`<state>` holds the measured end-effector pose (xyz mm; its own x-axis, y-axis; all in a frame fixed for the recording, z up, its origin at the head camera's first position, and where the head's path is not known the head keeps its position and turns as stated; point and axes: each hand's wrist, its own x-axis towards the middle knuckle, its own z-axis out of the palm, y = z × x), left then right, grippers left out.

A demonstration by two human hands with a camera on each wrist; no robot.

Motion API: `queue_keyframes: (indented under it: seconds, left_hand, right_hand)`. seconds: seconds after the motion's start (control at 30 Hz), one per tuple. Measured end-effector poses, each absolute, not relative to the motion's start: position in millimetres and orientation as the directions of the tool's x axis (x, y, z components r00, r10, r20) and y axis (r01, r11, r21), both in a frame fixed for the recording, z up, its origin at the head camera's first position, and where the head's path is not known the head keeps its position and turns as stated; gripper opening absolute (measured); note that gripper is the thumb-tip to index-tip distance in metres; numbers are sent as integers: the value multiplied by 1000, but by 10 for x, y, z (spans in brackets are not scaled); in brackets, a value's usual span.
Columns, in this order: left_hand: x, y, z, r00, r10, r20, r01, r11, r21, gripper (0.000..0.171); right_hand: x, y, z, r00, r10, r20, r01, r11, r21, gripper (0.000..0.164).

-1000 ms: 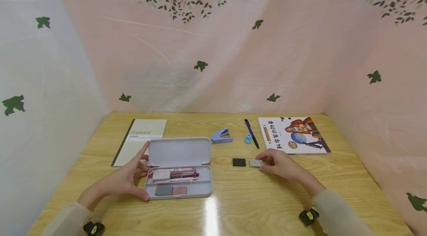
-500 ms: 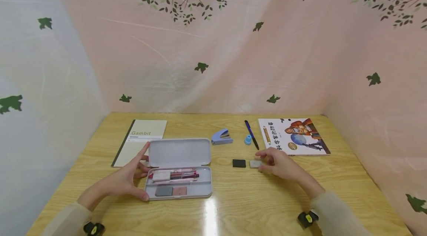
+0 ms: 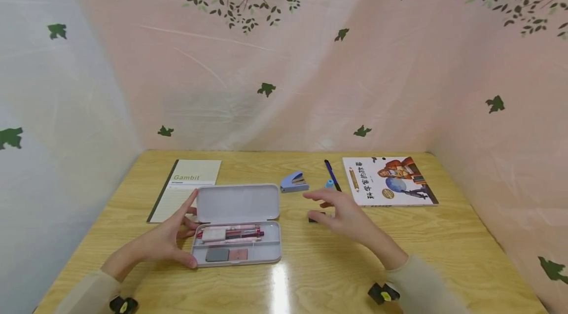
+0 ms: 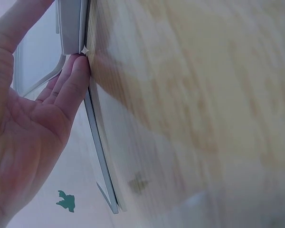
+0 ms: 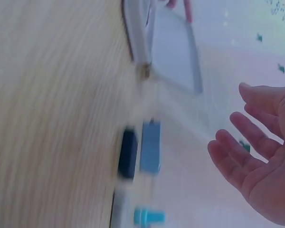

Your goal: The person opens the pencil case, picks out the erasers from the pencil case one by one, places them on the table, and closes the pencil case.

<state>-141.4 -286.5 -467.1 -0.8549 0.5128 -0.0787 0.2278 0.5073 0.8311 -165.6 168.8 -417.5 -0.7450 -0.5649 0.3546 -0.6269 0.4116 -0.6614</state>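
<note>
Right grip (image 3: 343, 210): fingers parted and relaxed, thumb apart from them, nothing held. The small black block (image 5: 128, 153) lies on the surface (image 3: 328, 279) beneath its thumb and fingertips, partly hidden in the head view and seen apart from the hand in the right wrist view. A whitish block (image 5: 118, 209), blurred, lies just beside it, towards that grip's wrist

Left grip (image 3: 164, 242): spread across the near end of the open pencil case (image 3: 237, 203) and holding it, thumb at the front corner, forefinger at the lid's upper corner

Assessment: the block is probably light, firm and slightly smooth; a fingertip pinch on opposite edges should suit. The case appears stiff and liable to slide; best held by its tray walls, since the hinged lid may swing
</note>
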Motion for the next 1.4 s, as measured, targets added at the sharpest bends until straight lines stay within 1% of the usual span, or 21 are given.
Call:
queue_keyframes:
  seconds: [0.13, 0.23, 0.33, 0.47, 0.6, 0.7, 0.9, 1.17, 1.27, 1.4]
  left_hand:
    - [-1405, -2883, -4695, -855, 513, -77, 225, 501, 835, 144]
    - [-1393, -2895, -4711, -854, 514, -77, 223, 496, 839, 144]
    - [-1379, -2908, -4709, -857, 511, -71, 227, 498, 837, 143]
    - [-1358, -2947, -4683, -862, 502, -65, 232, 506, 831, 143]
    - [-1354, -2970, -4681, -861, 506, -57, 235, 494, 837, 142]
    - [-1366, -2963, -4688, -857, 512, -53, 239, 487, 840, 142]
    - [-1399, -2934, -4681, -856, 516, -38, 253, 482, 839, 144]
    - [-1433, -2899, -4721, -839, 543, -30, 260, 449, 855, 145]
    - [-1442, -2888, -4733, -841, 540, -31, 258, 451, 854, 145]
    - [-1442, -2890, -4727, -848, 528, -44, 246, 466, 850, 145]
  right_hand:
    - [-1654, 1321, -4159, -692, -621, 368, -661, 340, -669, 40]
    - [-1640, 1032, -4201, -632, -670, 389, -697, 272, -664, 40]
    - [-1594, 751, -4225, -577, -719, 389, -727, 235, -645, 39]
    - [-1557, 403, -4259, -550, -778, 305, -748, 296, -595, 37]
    - [-1592, 142, -4349, -527, -815, 239, -774, 346, -530, 36]
    - [-1630, 16, -4406, -529, -823, 206, -776, 371, -509, 35]
    - [-1706, -151, -4463, -578, -805, 135, -748, 456, -482, 34]
    - [-1730, -194, -4510, -624, -779, 64, -689, 510, -514, 33]
    - [-1739, -198, -4532, -646, -761, 58, -670, 529, -520, 32]
    - [-1740, -223, -4555, -659, -749, 72, -669, 539, -512, 31]
